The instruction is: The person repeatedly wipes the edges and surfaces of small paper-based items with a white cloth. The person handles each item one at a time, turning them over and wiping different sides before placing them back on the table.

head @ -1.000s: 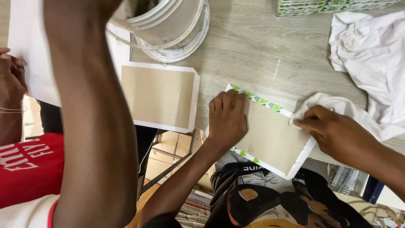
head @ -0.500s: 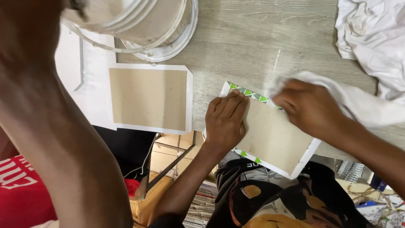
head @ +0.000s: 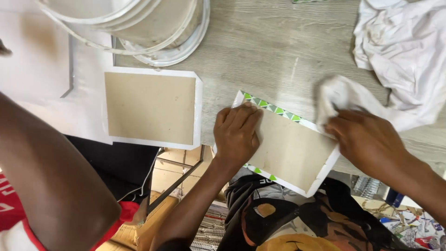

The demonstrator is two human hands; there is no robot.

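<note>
Pressing flat, the left hand (head: 238, 132) pins the green-edged board (head: 292, 148) at the table's near edge so it cannot slide. At its 2 o'clock, the right hand (head: 369, 142) clutches a white cloth (head: 339, 95). Beyond stands a bucket (head: 153, 28).

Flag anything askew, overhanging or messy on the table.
The cardboard panel with green-triangle edging lies skewed, its near corner past the table edge, held flat by the left hand. The right hand presses a white cloth on its far corner. The plain white-bordered panel also overhangs. Crumpled white fabric sits top right.
</note>
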